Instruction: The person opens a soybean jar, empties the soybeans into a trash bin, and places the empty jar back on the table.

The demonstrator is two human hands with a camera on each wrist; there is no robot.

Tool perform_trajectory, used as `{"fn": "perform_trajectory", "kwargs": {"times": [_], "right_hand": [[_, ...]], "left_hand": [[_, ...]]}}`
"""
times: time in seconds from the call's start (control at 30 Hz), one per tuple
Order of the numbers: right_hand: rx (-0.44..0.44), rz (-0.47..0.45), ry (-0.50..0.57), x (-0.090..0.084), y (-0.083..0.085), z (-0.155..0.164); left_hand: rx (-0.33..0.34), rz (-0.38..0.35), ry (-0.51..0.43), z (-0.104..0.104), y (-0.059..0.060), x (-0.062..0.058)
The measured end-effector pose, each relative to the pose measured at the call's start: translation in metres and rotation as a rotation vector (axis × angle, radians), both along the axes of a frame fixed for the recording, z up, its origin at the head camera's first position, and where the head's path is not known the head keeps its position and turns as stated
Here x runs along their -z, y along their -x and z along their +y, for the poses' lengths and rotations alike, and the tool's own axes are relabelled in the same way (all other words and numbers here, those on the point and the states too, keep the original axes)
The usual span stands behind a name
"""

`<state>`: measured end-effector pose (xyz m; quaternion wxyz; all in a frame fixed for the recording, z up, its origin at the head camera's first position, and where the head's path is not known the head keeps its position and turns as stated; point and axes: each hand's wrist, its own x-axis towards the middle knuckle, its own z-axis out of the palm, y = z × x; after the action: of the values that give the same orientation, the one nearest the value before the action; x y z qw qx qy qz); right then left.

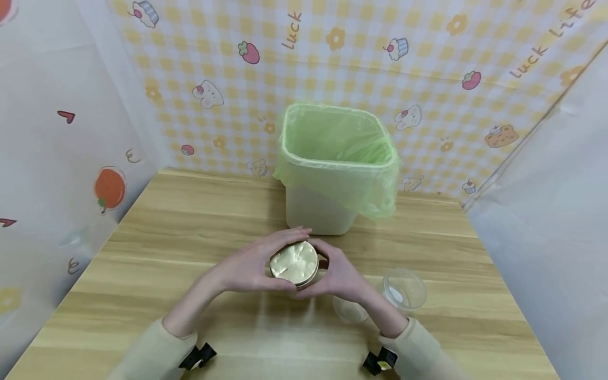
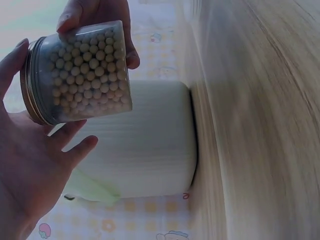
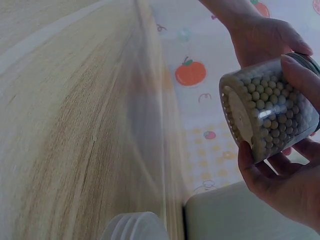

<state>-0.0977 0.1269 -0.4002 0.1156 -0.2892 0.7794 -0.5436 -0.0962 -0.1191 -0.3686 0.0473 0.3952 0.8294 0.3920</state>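
Both hands hold a clear jar (image 1: pixel 295 262) of small beige balls above the table. The jar (image 2: pixel 92 72) lies tilted on its side in the left wrist view, its gold rim to the left. Dented gold foil covers its top in the head view. My left hand (image 1: pixel 244 266) curves round the rim end, thumb on the near side and fingers on the far side. With thumb and fingers my right hand (image 1: pixel 339 269) grips the jar's other side; in the right wrist view its fingers (image 3: pixel 252 172) reach the jar's base.
Behind the hands stands a pale bin (image 1: pixel 318 206) lined with a green bag (image 1: pixel 380 184). Two clear round plastic pieces, a shallow container (image 1: pixel 406 289) and a disc-like one (image 1: pixel 349 310), lie on the wooden table (image 1: pixel 190 211) around the right forearm. Patterned sheets (image 1: pixel 304 68) hang behind.
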Motion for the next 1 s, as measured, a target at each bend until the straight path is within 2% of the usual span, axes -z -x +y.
{"fn": "perform_trajectory", "kwargs": {"times": [0.13, 0.33, 0.43, 0.57, 0.73, 0.93, 1.0], "right_hand": [[0.016, 0.009, 0.003, 0.004, -0.004, -0.001], [0.087, 0.069, -0.003, 0.005, -0.009, -0.003], [0.139, 0.120, -0.033, 0.006, -0.011, -0.005], [0.185, 0.159, -0.050, 0.006, -0.009, -0.008], [0.226, 0.192, -0.023, 0.006, -0.007, -0.009], [0.301, 0.264, -0.037, 0.007, -0.009, -0.013], [0.325, 0.292, -0.052, 0.009, -0.010, -0.013]], "left_hand": [[-0.007, -0.001, -0.033, 0.002, -0.002, 0.005], [-0.116, 0.037, -0.032, 0.006, -0.004, 0.011], [-0.165, 0.083, -0.033, 0.007, -0.005, 0.012], [-0.208, 0.185, -0.034, 0.009, -0.004, 0.011], [-0.265, 0.294, -0.011, 0.013, -0.002, 0.009], [-0.367, 0.385, 0.043, 0.021, -0.007, 0.005], [-0.394, 0.392, 0.082, 0.023, -0.009, 0.003]]}}
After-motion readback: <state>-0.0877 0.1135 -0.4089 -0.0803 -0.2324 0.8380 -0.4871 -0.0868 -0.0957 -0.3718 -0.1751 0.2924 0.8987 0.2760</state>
